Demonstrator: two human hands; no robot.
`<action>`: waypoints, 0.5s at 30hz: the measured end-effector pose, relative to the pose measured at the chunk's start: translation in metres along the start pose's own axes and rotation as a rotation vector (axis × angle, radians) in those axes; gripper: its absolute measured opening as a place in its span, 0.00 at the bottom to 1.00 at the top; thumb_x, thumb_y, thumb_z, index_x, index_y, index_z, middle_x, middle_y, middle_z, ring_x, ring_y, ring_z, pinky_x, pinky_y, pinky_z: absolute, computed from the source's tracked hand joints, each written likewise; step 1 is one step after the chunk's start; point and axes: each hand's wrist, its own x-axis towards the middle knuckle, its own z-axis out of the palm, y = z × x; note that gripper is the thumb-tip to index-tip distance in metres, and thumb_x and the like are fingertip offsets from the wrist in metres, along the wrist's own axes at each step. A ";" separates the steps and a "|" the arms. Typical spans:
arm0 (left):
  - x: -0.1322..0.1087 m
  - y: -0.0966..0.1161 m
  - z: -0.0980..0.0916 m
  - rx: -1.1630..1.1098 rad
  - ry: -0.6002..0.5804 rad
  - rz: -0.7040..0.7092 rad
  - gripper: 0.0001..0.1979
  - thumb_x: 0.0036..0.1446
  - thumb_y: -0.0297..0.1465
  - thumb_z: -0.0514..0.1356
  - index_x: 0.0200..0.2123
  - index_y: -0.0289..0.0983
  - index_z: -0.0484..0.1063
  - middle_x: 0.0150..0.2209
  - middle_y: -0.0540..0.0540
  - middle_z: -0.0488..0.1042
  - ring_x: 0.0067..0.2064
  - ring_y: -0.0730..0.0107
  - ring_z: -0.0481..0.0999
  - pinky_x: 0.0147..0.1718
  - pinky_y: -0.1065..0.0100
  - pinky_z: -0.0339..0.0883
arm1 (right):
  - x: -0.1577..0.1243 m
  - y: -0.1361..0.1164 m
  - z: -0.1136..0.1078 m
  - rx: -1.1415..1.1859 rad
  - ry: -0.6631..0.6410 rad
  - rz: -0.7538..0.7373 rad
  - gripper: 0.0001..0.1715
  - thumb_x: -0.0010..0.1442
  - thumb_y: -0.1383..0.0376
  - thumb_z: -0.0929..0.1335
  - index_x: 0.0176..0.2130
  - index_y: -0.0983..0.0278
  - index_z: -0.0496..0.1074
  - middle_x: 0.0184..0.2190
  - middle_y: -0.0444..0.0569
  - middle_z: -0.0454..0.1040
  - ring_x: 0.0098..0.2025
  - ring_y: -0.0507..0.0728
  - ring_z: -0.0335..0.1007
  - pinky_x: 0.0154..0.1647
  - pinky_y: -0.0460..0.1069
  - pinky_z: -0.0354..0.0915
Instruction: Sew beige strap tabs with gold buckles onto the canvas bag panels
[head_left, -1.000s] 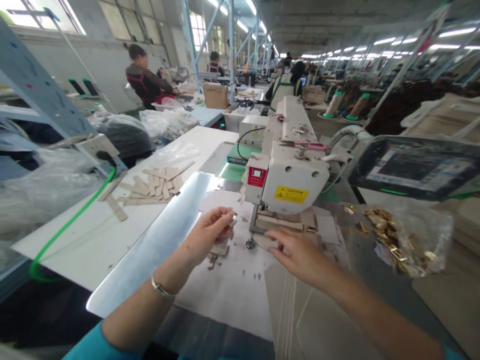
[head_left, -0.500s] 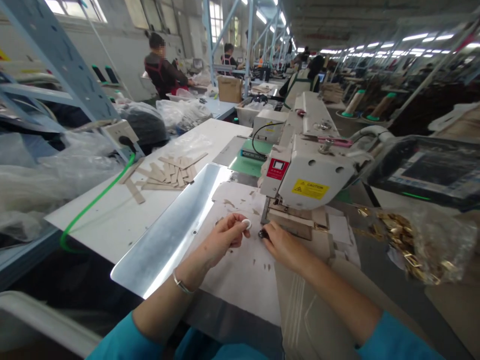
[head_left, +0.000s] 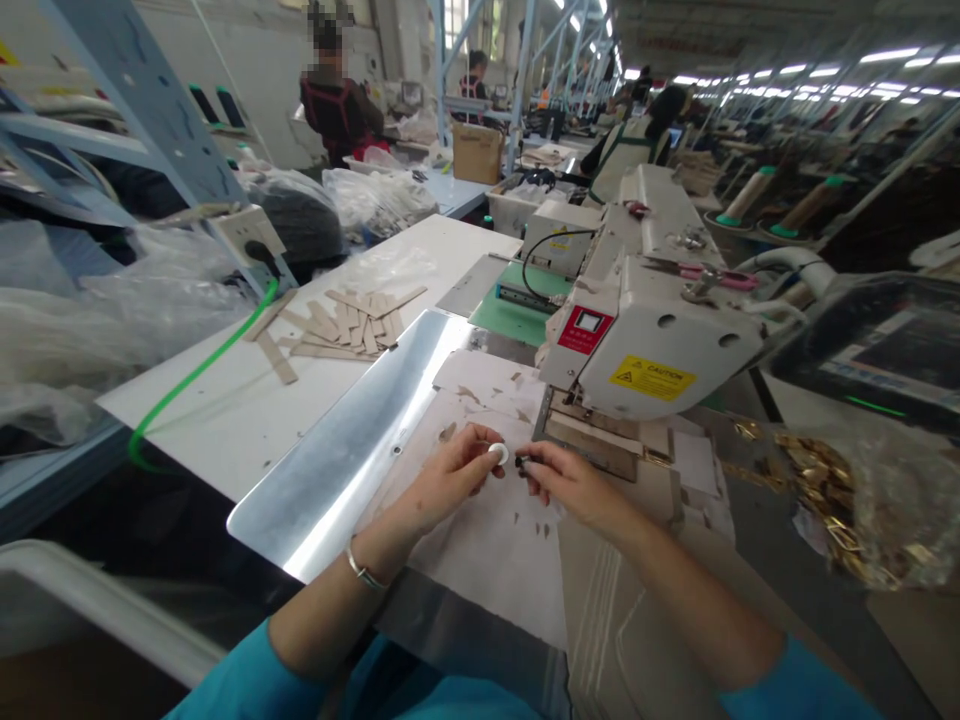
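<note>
Between thumb and fingers of my left hand is a small white disc that looks like a thread bobbin. My right hand pinches a small dark piece, apparently a bobbin case; its details are too small to make out. The two pieces face each other with a narrow gap, above a white sheet strewn with little scraps. Just beyond my right hand stands the sewing machine head, with beige strips in the frame beneath it.
Beige strips lie piled on the white table at left, by a shiny metal plate. Gold buckles in clear plastic and a control screen are at right. A green cable hangs left. Co-workers sit farther back.
My right hand has lifted the dark piece off the sheet and turned it towards the white bobbin. My left hand has hardly moved. The whole view has shifted slightly.
</note>
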 end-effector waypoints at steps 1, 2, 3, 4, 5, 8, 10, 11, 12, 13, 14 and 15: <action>-0.002 0.001 0.002 0.032 -0.040 0.035 0.19 0.60 0.45 0.59 0.44 0.37 0.64 0.30 0.51 0.70 0.24 0.79 0.61 0.24 0.74 0.53 | -0.003 0.000 -0.001 0.201 -0.017 0.054 0.17 0.63 0.59 0.64 0.48 0.65 0.70 0.29 0.47 0.70 0.30 0.53 0.67 0.31 0.48 0.63; -0.003 0.001 0.005 0.063 -0.073 0.076 0.17 0.61 0.45 0.58 0.44 0.37 0.64 0.30 0.50 0.71 0.26 0.77 0.64 0.26 0.73 0.55 | -0.006 -0.001 -0.001 0.358 -0.024 0.093 0.19 0.62 0.57 0.65 0.48 0.65 0.71 0.29 0.47 0.71 0.30 0.53 0.67 0.30 0.47 0.63; -0.004 0.002 0.008 0.098 -0.093 0.115 0.16 0.62 0.44 0.57 0.44 0.37 0.64 0.31 0.50 0.71 0.28 0.75 0.66 0.28 0.72 0.57 | -0.009 -0.003 -0.001 0.461 -0.017 0.110 0.20 0.60 0.56 0.67 0.48 0.65 0.72 0.31 0.47 0.72 0.31 0.53 0.68 0.31 0.47 0.63; -0.005 0.002 0.012 0.146 -0.095 0.150 0.15 0.63 0.42 0.56 0.44 0.38 0.64 0.31 0.49 0.72 0.30 0.73 0.68 0.30 0.71 0.59 | -0.013 -0.005 -0.001 0.513 -0.005 0.110 0.21 0.59 0.55 0.69 0.48 0.64 0.73 0.33 0.48 0.73 0.33 0.53 0.68 0.32 0.47 0.63; -0.005 0.001 0.015 0.209 -0.077 0.178 0.13 0.64 0.41 0.55 0.44 0.38 0.64 0.31 0.49 0.72 0.31 0.72 0.69 0.31 0.70 0.59 | -0.016 -0.007 0.000 0.531 0.005 0.105 0.21 0.58 0.55 0.70 0.48 0.64 0.74 0.34 0.49 0.74 0.34 0.53 0.68 0.34 0.48 0.64; -0.003 -0.001 0.025 0.419 0.021 0.214 0.08 0.64 0.36 0.55 0.42 0.39 0.62 0.29 0.51 0.72 0.28 0.72 0.68 0.30 0.70 0.57 | -0.023 -0.012 0.002 0.502 0.036 0.083 0.24 0.59 0.55 0.69 0.51 0.64 0.74 0.38 0.50 0.75 0.35 0.53 0.69 0.41 0.51 0.65; -0.001 -0.003 0.031 0.500 0.050 0.219 0.07 0.63 0.33 0.56 0.41 0.39 0.60 0.28 0.52 0.73 0.27 0.72 0.68 0.29 0.70 0.57 | -0.025 -0.013 0.003 0.446 0.063 0.064 0.25 0.58 0.56 0.70 0.53 0.63 0.73 0.40 0.50 0.75 0.35 0.53 0.68 0.41 0.51 0.65; 0.000 -0.004 0.033 0.522 0.050 0.219 0.07 0.62 0.32 0.57 0.41 0.39 0.60 0.28 0.52 0.73 0.27 0.71 0.68 0.29 0.70 0.57 | -0.025 -0.013 0.003 0.421 0.075 0.053 0.24 0.57 0.57 0.71 0.52 0.63 0.73 0.40 0.49 0.75 0.35 0.53 0.68 0.40 0.50 0.65; 0.001 -0.005 0.035 0.537 0.050 0.219 0.07 0.61 0.32 0.58 0.40 0.40 0.60 0.28 0.52 0.73 0.27 0.71 0.69 0.29 0.70 0.57 | -0.025 -0.012 0.003 0.403 0.085 0.044 0.23 0.56 0.57 0.71 0.51 0.63 0.74 0.39 0.48 0.75 0.35 0.52 0.67 0.38 0.50 0.65; 0.003 -0.007 0.037 0.547 0.054 0.219 0.08 0.60 0.32 0.59 0.39 0.40 0.60 0.27 0.53 0.73 0.27 0.71 0.69 0.29 0.70 0.57 | -0.024 -0.012 0.003 0.398 0.093 0.039 0.22 0.56 0.58 0.72 0.49 0.63 0.74 0.38 0.48 0.75 0.34 0.52 0.67 0.37 0.49 0.65; 0.004 -0.008 0.038 0.550 0.061 0.219 0.09 0.60 0.32 0.59 0.38 0.40 0.60 0.27 0.53 0.72 0.26 0.71 0.68 0.28 0.70 0.56 | -0.024 -0.011 0.003 0.403 0.100 0.037 0.20 0.56 0.58 0.71 0.48 0.63 0.75 0.37 0.47 0.75 0.33 0.52 0.67 0.35 0.49 0.65; 0.005 -0.009 0.039 0.546 0.070 0.218 0.09 0.59 0.33 0.60 0.38 0.40 0.60 0.26 0.54 0.71 0.26 0.71 0.68 0.28 0.70 0.56 | -0.024 -0.011 0.002 0.410 0.106 0.039 0.20 0.56 0.58 0.71 0.47 0.63 0.75 0.36 0.47 0.74 0.32 0.51 0.66 0.35 0.48 0.65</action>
